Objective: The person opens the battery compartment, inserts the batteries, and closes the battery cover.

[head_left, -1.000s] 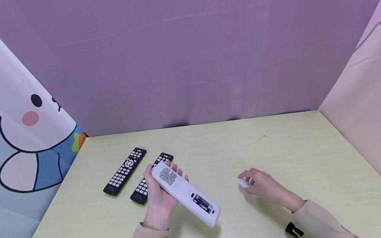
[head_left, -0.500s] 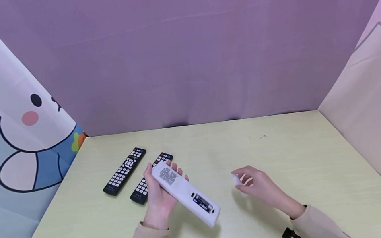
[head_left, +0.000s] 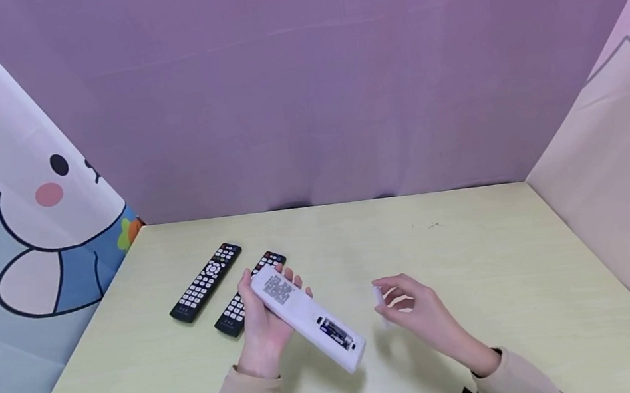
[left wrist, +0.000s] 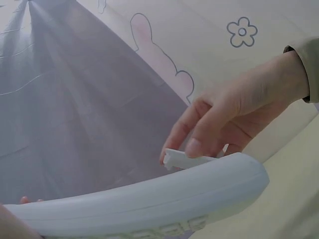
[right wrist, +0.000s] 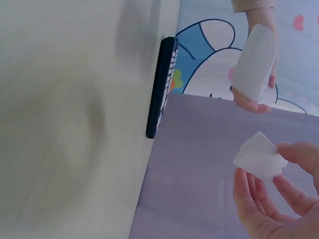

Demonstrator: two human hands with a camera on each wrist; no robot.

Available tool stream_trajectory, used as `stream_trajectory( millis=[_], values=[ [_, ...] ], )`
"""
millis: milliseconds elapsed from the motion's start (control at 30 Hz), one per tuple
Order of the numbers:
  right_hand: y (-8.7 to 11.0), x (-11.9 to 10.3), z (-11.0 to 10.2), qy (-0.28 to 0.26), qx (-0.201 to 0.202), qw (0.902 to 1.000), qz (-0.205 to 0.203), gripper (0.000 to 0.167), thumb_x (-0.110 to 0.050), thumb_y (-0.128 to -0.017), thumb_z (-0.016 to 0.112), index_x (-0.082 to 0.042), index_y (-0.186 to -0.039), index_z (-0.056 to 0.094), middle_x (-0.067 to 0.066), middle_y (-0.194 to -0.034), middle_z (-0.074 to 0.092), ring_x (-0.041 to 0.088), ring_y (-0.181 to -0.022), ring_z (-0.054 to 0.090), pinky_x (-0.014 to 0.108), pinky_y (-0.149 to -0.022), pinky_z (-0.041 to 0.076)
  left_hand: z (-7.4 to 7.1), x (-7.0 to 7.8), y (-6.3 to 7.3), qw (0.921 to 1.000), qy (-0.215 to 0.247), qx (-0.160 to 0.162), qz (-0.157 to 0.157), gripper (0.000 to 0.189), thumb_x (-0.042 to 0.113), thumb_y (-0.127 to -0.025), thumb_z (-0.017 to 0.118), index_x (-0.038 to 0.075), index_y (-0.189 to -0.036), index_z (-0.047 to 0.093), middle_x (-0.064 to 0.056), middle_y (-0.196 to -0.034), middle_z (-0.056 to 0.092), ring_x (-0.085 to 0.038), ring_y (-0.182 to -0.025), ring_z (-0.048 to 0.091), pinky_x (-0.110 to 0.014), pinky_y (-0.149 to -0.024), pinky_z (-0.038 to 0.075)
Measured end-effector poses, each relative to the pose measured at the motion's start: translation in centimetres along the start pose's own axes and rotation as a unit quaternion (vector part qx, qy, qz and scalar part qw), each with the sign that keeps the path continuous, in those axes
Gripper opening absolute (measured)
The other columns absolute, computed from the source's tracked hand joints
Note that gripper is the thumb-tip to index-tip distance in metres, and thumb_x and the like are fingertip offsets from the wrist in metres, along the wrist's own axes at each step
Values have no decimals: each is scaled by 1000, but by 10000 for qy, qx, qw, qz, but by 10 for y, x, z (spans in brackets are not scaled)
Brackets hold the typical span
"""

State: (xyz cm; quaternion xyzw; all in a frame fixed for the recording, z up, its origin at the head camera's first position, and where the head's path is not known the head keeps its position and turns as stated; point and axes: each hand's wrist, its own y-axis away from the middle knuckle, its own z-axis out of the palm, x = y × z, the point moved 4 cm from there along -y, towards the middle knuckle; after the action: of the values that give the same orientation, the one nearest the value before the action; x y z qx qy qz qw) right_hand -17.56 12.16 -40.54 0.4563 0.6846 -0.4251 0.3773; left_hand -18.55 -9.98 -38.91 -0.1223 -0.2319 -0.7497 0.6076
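My left hand (head_left: 268, 334) grips a white remote control (head_left: 301, 312) above the table, its back turned up. Dark batteries show in the uncovered battery compartment (head_left: 336, 333) near its lower right end. To the right of it, my right hand (head_left: 418, 309) pinches a small white battery cover (right wrist: 260, 157) between thumb and fingers, apart from the remote in the head view. In the left wrist view the cover (left wrist: 187, 160) appears just beyond the remote's edge, with a notched end showing.
Two black remotes with white buttons lie on the pale table (head_left: 516, 249) at the left. One remote (head_left: 206, 283) lies fully in sight; the other remote (head_left: 232, 315) is partly hidden behind my left hand. A purple cloth (head_left: 324, 88) hangs along the back, with printed cloths at both sides.
The right hand has moved left with the battery cover, closer to the white remote, and the cover has tipped more edge-on. My left hand and its remote have hardly moved.
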Motion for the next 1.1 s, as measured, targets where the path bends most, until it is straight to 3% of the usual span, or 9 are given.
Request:
stream_trajectory(
  millis=[667,1100],
  values=[
    [8,-25,19,-903,-8,9947,-486,35,-5,-74,68,-1,-107,57,10,-95,57,13,-84,57,30,-73,50,3,-2,-3,9994,-19,346,1,52,60,-87,28,13,-108,38,0,-88,48,-14,-82,46,-34,-83,36],
    [11,-31,25,-1054,-44,9916,-748,33,-6,-74,69,-3,-105,57,14,-94,57,12,-84,57,29,-72,51,4,-3,-3,9994,-105,340,46,53,60,-87,27,13,-109,37,0,-90,49,-14,-85,46,-35,-86,35]
  ],
)
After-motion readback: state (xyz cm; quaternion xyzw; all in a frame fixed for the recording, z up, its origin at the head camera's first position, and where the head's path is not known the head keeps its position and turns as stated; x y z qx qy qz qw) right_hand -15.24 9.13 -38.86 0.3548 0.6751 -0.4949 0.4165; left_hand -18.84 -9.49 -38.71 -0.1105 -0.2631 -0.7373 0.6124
